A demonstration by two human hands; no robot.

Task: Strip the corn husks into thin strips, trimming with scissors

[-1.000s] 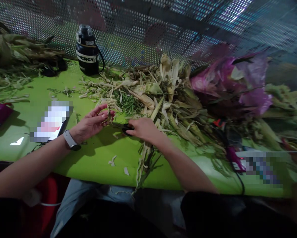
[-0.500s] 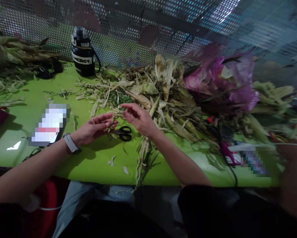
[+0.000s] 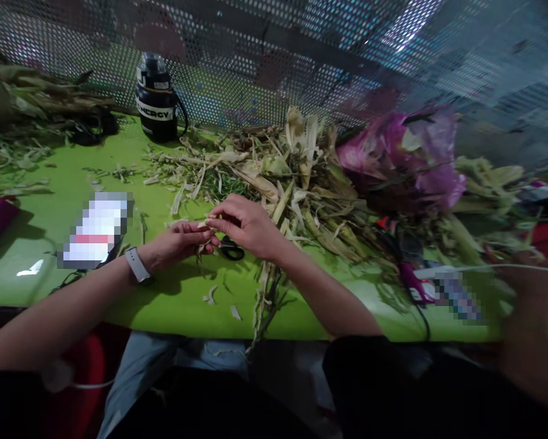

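I have my left hand (image 3: pixel 173 245) and right hand (image 3: pixel 250 224) close together, fingers (image 3: pixel 188 236) bent and pinching, forearms (image 3: pixel 81 302) slanting inward.

Apparent workshop (husks (image 3: pixel 276 166) on table (image 3: pixel 173 308))

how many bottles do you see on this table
1. The black bottle stands upright near the back of the green table, left of the husk pile and beyond the left hand. Others could be hidden behind the pile.
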